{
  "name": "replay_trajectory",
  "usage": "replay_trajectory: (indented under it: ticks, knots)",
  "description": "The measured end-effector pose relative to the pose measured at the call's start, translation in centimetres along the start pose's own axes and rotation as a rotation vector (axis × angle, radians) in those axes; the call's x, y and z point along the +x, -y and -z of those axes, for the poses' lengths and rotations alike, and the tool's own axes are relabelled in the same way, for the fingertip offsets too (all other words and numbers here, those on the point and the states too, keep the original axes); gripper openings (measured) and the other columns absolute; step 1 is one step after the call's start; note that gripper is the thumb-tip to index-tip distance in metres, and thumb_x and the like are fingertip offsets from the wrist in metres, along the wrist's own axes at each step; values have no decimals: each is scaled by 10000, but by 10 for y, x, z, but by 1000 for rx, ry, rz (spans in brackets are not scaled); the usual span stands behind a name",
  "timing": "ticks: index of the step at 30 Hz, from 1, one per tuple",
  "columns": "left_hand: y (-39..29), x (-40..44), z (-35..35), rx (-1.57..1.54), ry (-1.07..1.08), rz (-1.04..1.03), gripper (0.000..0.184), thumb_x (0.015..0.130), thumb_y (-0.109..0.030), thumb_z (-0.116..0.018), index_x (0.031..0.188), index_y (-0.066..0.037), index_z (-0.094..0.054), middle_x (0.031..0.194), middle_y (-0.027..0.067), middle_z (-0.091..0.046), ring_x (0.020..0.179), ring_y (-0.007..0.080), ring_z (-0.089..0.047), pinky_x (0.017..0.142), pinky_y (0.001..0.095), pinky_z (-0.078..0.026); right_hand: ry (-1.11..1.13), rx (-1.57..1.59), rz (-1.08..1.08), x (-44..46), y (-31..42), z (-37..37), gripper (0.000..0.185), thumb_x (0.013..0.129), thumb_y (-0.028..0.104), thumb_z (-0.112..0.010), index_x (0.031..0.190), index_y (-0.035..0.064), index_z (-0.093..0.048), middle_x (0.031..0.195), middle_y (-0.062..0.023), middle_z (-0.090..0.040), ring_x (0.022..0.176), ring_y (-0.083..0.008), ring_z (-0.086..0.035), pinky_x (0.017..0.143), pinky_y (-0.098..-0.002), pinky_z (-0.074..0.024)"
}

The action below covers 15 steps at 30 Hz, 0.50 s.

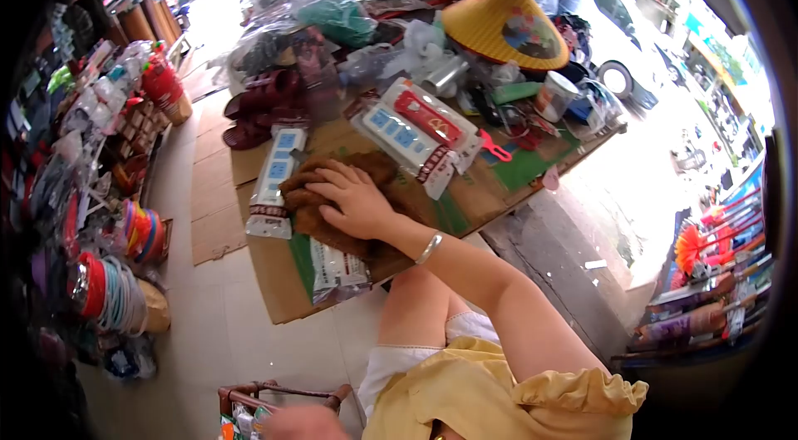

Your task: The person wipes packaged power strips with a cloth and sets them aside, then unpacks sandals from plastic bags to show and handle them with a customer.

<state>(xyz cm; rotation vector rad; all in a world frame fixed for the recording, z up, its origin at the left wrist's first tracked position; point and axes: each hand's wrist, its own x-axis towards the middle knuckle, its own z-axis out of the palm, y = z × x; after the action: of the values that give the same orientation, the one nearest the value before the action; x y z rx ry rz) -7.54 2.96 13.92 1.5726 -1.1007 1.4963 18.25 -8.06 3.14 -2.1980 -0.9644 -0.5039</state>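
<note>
My right hand (356, 200), a silver bracelet on its wrist, rests palm down on a crumpled brown cloth (386, 170). Its fingers are spread over the cloth rather than wrapped around it. Left of the cloth lies a packaged white power strip (281, 174) with blue sockets. Another white package (337, 269) shows partly from under the cloth, near the cardboard's front edge. Farther back are a packaged power strip (397, 132) and a red item in packaging (428, 117). My left hand (306, 423) is a blur at the bottom edge, its fingers unclear.
Cardboard (274, 274) covers the stand. Bagged goods, dark red slippers (249, 111), a yellow conical hat (499, 28) and a paper cup (555, 97) are piled behind. Shelves of goods line the left. A brown-framed stool or rack (287, 392) stands at the lower left.
</note>
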Motion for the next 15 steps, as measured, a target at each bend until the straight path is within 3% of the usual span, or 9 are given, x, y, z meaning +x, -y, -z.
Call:
replay_trajectory:
  ticks: [2,4,6,9,11,12,15]
  knots:
    - [24,-27,-17,-8,167,409,67,802,-116,-523,759,-70,-502,739,84,-518,655,251,-497,657,358,-422,6,1,1,0,-1,0,411,792,263,-536,1185,146,-525,1299,-123,-429,1274,-315,-302,1032,-486,-238]
    - [54,-66,-38,314,325,627,296,690,-101,-680,927,-44,-513,881,127,-534,817,298,-514,724,397,-422,33,-7,-7,0,1,2,411,802,262,-526,1198,151,-520,1311,-116,-422,1284,-315,-291,1038,-482,-230]
    - [71,-106,-46,422,399,852,379,694,-159,-723,978,-43,-502,1002,134,-539,936,345,-494,818,416,-399,46,-11,-13,1,1,2,398,805,254,-527,1188,147,-529,1315,-106,-423,1295,-314,-276,1046,-480,-217]
    - [75,-134,-46,428,310,889,417,664,-105,-737,985,-25,-484,1029,150,-528,910,322,-512,811,386,-413,90,-41,29,-5,8,6,373,802,229,-529,1168,160,-546,1315,-99,-426,1300,-318,-268,1051,-486,-207]
    - [75,-143,-46,423,272,959,502,650,-132,-758,1028,-22,-447,1007,164,-523,904,319,-514,803,384,-416,249,53,124,-22,28,20,379,763,167,-556,1140,203,-565,1304,-87,-443,1299,-331,-269,1046,-531,-184]
    - [76,-146,-47,431,254,1010,538,642,-143,-765,1046,-24,-430,985,162,-520,892,315,-515,794,384,-418,299,51,235,-33,41,29,407,744,158,-575,1149,188,-560,1292,-84,-458,1290,-338,-288,1043,-542,-179]
    - [75,-159,-47,453,208,1031,605,620,-158,-778,1076,-28,-401,946,144,-502,886,306,-504,781,393,-414,247,135,212,-68,68,38,462,732,171,-589,1188,132,-525,1254,-89,-480,1275,-331,-315,1037,-508,-220]
